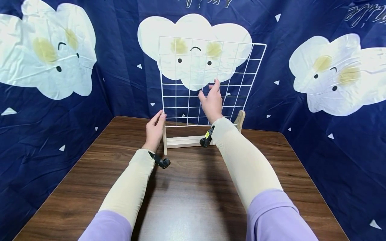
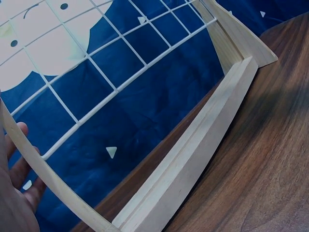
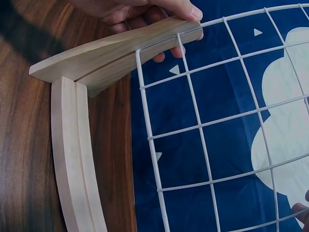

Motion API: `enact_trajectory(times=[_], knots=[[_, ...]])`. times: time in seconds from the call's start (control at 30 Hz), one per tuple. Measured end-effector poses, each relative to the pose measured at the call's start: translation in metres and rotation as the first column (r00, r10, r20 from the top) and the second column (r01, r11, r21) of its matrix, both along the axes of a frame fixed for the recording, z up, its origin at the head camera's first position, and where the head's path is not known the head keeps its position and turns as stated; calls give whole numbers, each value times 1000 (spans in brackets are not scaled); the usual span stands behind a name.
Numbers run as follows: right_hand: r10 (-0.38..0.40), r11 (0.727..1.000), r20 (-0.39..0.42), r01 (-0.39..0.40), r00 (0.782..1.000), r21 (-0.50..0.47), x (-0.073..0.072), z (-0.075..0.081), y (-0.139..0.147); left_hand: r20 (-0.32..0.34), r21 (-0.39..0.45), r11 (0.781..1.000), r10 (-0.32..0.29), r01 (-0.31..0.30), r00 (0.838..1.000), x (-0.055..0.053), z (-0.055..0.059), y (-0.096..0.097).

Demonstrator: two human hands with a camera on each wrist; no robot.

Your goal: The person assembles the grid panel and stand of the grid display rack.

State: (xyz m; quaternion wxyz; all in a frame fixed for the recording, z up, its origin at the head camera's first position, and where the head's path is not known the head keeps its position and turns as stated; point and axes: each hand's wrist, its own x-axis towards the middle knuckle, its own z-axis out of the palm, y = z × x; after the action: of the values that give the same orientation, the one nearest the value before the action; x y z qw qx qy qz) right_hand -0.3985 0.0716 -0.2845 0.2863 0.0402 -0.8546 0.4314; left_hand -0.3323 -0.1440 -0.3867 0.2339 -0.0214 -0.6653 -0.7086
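A white wire grid panel (image 1: pixel 189 97) stands upright in a pale wooden stand, its side edges set in the grooved uprights. At the left upright (image 3: pixel 116 50), my left hand (image 1: pixel 154 131) pinches the top end, thumb on the near side and fingers behind, right by the grid's edge. The grooved crossbar (image 2: pixel 188 150) joins the two uprights low down. My right hand (image 1: pixel 212 103) is raised at the middle of the grid, fingers loosely extended and overlapping its wires. Only its fingertips (image 3: pixel 302 211) show in the right wrist view, close to the wires.
The stand sits toward the back of a brown wood-grain table (image 1: pixel 184 187). A dark blue cloth with white clouds (image 1: pixel 194 30) hangs behind and along both sides. The right upright (image 1: pixel 240 120) stands behind my right forearm, which covers part of the crossbar.
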Motion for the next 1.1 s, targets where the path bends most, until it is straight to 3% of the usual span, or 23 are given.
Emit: enact_trajectory(times=[0.27,0.5,0.6,1.0,1.1], knots=[[-6,1000,12,6,1000,0,-1,-3,0,18,-9,1000,15,-15,1000,-3,0,1],[7,1000,5,-7,1000,-4,1,-3,0,15,32,999,11,-12,1000,-29,-25,-6],[7,1000,8,-7,1000,1,1,-3,0,15,34,999,23,-23,1000,-33,-29,-6],[12,1000,-7,-12,1000,-6,-1,-9,-1,-12,15,999,46,-46,999,-32,-30,-5],[16,1000,-21,-17,1000,-17,-1,-13,-1,3,6,999,37,-37,999,-27,-24,-4]])
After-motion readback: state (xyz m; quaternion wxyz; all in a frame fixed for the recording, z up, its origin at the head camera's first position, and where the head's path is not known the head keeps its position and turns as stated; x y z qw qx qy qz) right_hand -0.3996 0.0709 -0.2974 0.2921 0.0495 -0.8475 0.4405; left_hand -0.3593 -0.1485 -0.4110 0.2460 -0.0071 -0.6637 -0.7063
